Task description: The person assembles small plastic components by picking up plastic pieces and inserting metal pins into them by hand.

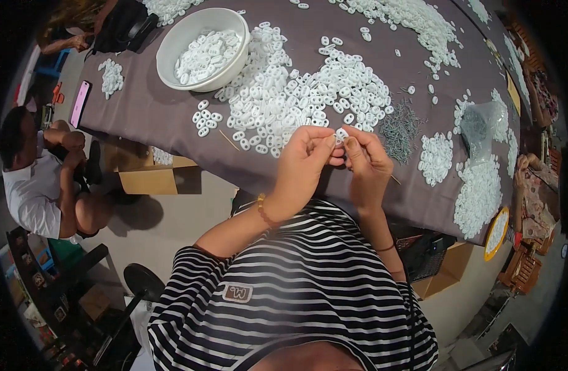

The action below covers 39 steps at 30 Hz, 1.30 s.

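A table under a dark cloth point(172, 120) spans the upper view, bearing a broad pile of white two-holed pieces point(253, 102) just beyond the hands. A white bowl point(162, 59) of similar pieces stands at the pile's far left. The left hand point(303, 159) and right hand point(369, 162) meet over the near table edge, thumbs and fingers pinching one small white piece point(341, 133) between them; neither looks nearer, since both seem to touch it. Its long axis is partly covered by fingertips, so I cannot tell its exact lie. The heap of thin grey pins point(401, 133) lies just right of the right hand, clearly closer to it than to the left.
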Available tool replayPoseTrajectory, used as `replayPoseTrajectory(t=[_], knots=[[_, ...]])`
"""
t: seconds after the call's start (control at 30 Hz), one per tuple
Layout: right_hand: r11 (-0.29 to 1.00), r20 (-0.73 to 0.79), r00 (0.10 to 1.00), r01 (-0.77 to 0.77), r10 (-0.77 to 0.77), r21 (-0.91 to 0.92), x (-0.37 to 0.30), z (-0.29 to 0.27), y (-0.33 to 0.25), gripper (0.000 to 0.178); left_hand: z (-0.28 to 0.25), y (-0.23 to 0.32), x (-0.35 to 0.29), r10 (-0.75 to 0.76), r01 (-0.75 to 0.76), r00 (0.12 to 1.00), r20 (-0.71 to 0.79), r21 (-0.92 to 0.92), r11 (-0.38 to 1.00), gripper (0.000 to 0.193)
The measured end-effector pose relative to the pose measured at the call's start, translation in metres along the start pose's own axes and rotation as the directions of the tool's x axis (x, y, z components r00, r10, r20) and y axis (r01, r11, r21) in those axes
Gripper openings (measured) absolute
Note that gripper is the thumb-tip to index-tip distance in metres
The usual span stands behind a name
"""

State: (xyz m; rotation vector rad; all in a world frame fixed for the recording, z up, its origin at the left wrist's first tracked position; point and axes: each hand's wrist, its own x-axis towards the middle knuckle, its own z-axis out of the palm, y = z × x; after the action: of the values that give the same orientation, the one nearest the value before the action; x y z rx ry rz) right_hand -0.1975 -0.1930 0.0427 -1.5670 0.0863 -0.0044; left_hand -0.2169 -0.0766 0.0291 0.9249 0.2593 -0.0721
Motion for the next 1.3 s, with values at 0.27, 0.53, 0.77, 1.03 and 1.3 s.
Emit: replayPoseTrajectory(t=[0.27,0.53,0.77,1.03,1.3], knots=[[0.94,0.169,0.964,0.242,-0.205,-0.239,0.009,-0.01,0.007,0.024,-0.003,-0.003,0.003,-0.043,0.042,0.999,-0.011,-0.077,0.996,0.02],[0.858,0.239,0.938,0.33,-0.252,-0.393,0.012,-0.018,0.002,0.029,-0.005,0.004,0.008,-0.138,0.143,0.989,0.048,-0.114,0.983,0.018],[0.767,0.277,0.901,0.43,-0.334,-0.476,0.013,-0.019,-0.001,0.032,-0.003,0.007,0.007,-0.162,0.17,0.985,0.061,-0.158,0.973,0.018],[0.637,0.31,0.841,0.539,-0.443,-0.551,0.014,-0.018,-0.002,0.031,-0.004,0.012,0.011,-0.219,0.234,0.971,0.101,-0.176,0.956,0.017],[0.638,0.253,0.835,0.54,-0.489,-0.549,0.013,-0.016,0.002,0.031,0.001,0.008,0.008,-0.146,0.153,0.987,0.068,-0.106,0.983,0.018]])
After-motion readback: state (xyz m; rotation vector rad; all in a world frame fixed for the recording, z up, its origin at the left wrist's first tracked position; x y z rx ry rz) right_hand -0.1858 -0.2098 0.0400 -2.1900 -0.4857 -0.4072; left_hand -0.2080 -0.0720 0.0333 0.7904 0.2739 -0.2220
